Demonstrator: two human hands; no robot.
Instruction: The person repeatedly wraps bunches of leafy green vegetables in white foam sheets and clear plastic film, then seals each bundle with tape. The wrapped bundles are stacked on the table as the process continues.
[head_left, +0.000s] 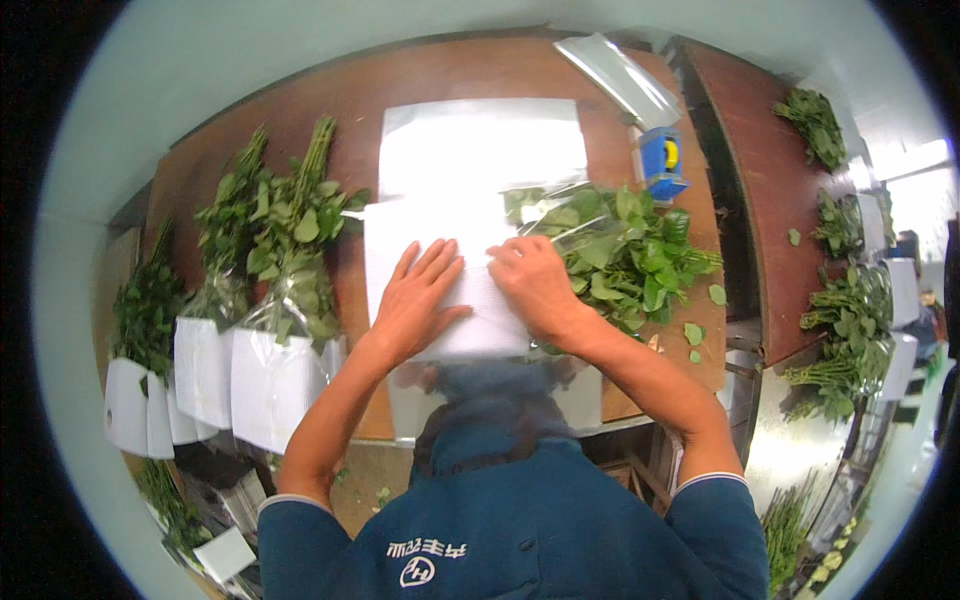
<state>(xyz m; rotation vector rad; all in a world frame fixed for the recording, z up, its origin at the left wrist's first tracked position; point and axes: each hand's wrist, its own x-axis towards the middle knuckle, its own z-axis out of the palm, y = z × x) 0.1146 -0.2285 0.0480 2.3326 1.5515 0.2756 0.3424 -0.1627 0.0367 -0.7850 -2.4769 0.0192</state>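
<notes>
A white corrugated sheet (442, 322) is wrapped about the head end of a leafy bouquet (630, 247), whose cut stems point right. Clear plastic film shows between the sheet and the leaves. My left hand (424, 292) lies flat on the sheet, fingers spread and thumb out to the side. Close to the sheet's right edge, my right hand (529, 277) rests with its fingers curled; whether they pinch the paper is hard to make out. The flower heads are hidden inside the wrap. Beyond it lies a glossy pale sheet (480, 142), bright with glare.
Several wrapped bunches, one in a white sleeve (271, 382), lie at the left of the brown table (480, 64). A blue tape dispenser (663, 161) and clear plastic sleeves (619, 79) are at the back right. Across a gap, a second table (739, 150) stands beside more bunches (844, 307).
</notes>
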